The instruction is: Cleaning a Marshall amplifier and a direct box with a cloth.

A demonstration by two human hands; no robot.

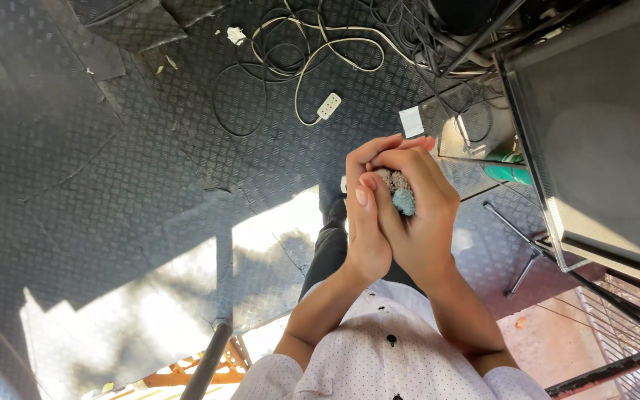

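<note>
We are standing over a dark checker-plate floor (150,148), where sunlight is falling in bright patches. A large dark cabinet (601,126) is rising at the right, and pale tangled cables (312,52) are trailing to a white power strip (329,105). Our left hand (368,222) and right hand (420,215) are pressing together, fingers (401,159) clenching around a small fuzzy grey-and-blue tuft (400,191).
</note>
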